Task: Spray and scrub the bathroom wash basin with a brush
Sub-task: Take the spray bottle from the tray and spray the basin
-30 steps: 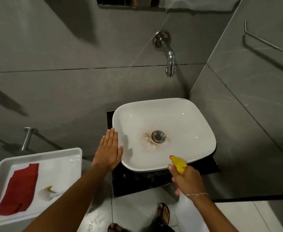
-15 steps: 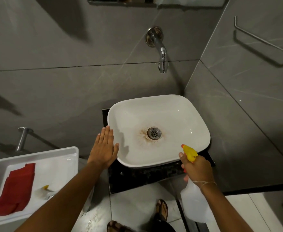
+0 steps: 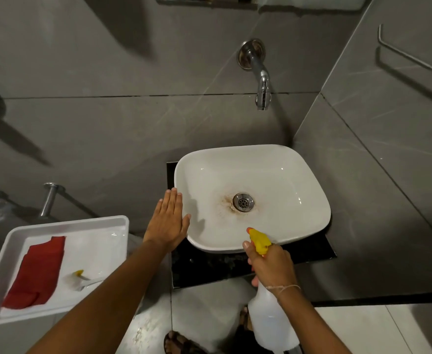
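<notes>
The translucent white plastic spray bottle point(image 3: 271, 325) runs off the lower edge of the frame, and the right hand point(image 3: 273, 264) covers its neck and trigger. At lower left, the small white brush with a yellow tip point(image 3: 78, 278) is too blurred to show bristles. A sandalled foot point(image 3: 181, 343) is cut off at the bottom centre.

Grey tiled walls point(image 3: 107, 123) meet in a corner at right, where a metal rail point(image 3: 411, 57) hangs. Pale floor tiles point(image 3: 204, 310) lie below a dark skirting strip point(image 3: 378, 301).
</notes>
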